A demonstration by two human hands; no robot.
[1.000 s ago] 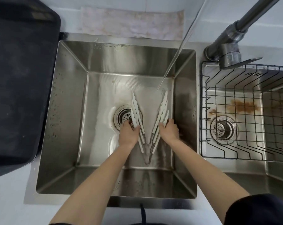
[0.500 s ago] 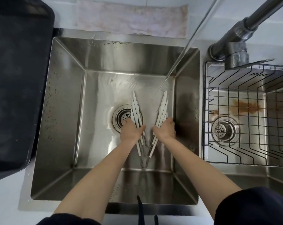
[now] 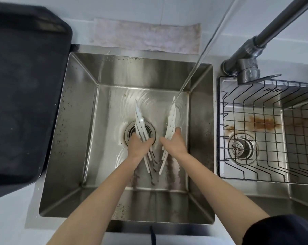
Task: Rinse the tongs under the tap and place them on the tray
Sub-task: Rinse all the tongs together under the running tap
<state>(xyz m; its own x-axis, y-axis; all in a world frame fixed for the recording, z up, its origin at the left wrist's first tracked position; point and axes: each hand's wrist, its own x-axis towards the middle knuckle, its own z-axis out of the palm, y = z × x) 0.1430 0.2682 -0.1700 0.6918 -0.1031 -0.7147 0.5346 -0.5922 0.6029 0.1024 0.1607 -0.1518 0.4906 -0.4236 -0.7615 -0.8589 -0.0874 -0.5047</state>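
White tongs [image 3: 140, 121] with metal handles spread in a V over the left sink basin [image 3: 79, 121], hinge end towards me. My left hand [image 3: 138, 145] grips the left arms and my right hand [image 3: 174, 144] grips the right arms. A water stream [image 3: 199, 59] falls from the tap [image 3: 247, 50] and strikes the tip of the right arm. The black tray [image 3: 22, 94] lies on the counter left of the sink.
A wire rack [image 3: 266, 131] sits in the right basin with a rust stain under it. A pinkish cloth [image 3: 146, 38] lies behind the left basin. The drain [image 3: 130, 133] is beneath the left tong arm.
The tongs and both hands have shifted slightly so that the water now hits the right arm's tip instead of falling just beyond it. The view has moved a little.
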